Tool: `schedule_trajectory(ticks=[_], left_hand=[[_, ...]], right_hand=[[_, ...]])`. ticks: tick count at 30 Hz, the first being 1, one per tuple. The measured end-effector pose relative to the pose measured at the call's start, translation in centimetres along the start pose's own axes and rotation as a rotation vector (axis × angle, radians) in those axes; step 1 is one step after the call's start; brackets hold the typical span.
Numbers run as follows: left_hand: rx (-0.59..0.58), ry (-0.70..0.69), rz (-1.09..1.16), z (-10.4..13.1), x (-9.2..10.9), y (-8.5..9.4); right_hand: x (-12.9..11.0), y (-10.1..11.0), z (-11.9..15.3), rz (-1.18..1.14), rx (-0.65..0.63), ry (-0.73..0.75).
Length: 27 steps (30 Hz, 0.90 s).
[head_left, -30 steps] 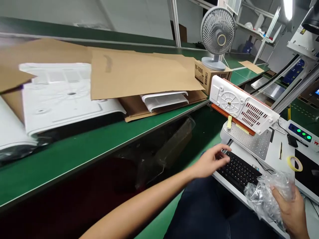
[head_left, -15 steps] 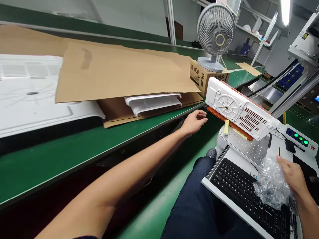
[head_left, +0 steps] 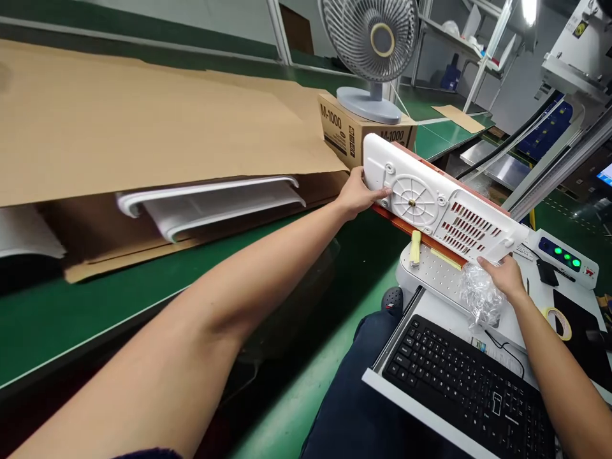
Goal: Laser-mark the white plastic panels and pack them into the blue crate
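Head view showed the left grip [head_left: 357, 193] pinching one end of the panel [head_left: 445, 207] front to back; the right grip [head_left: 507, 277] held crumpled film [head_left: 479, 298] by the lower edge, and whether it pinched the panel too I could not tell. Tilted between both grips, the panel seemed light, stiff and slick; its slots [head_left: 465, 228] looked weakest, its rims [head_left: 370, 152] the surer hold

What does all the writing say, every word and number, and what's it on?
"M-1000": twice, on two sides of the cardboard box.
Too small or blurred: box's smaller print, keyboard keys, label behind it, red mark on light panel, yellow sticker, screen.
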<state>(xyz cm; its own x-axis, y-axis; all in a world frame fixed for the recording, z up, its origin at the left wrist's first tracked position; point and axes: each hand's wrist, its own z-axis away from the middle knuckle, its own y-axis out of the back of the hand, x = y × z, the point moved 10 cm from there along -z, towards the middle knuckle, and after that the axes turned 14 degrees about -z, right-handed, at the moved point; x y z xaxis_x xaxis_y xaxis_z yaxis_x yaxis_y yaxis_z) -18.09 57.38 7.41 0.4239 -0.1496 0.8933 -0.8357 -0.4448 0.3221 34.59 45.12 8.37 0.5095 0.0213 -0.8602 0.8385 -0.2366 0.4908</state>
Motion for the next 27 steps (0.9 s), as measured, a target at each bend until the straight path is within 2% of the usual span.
schedule_trajectory(ticks=[5,11,16,27], left_hand=[[-0.001,0.026,-0.039,-0.6,-0.8,-0.3],[0.009,0.030,-0.009,-0.8,-0.8,-0.2],[0.022,0.081,-0.001,-0.5,-0.6,-0.1],[0.019,0.089,0.035,-0.3,0.5,0.0]], right_hand=[[1.8,-1.2,-0.6,-0.005,0.072,-0.042],[1.7,-2.1,-0.4,-0.104,0.074,0.024],[2.1,-1.9,-0.4,-0.107,0.102,0.018],[1.7,-1.6,-0.4,-0.085,0.124,0.040]])
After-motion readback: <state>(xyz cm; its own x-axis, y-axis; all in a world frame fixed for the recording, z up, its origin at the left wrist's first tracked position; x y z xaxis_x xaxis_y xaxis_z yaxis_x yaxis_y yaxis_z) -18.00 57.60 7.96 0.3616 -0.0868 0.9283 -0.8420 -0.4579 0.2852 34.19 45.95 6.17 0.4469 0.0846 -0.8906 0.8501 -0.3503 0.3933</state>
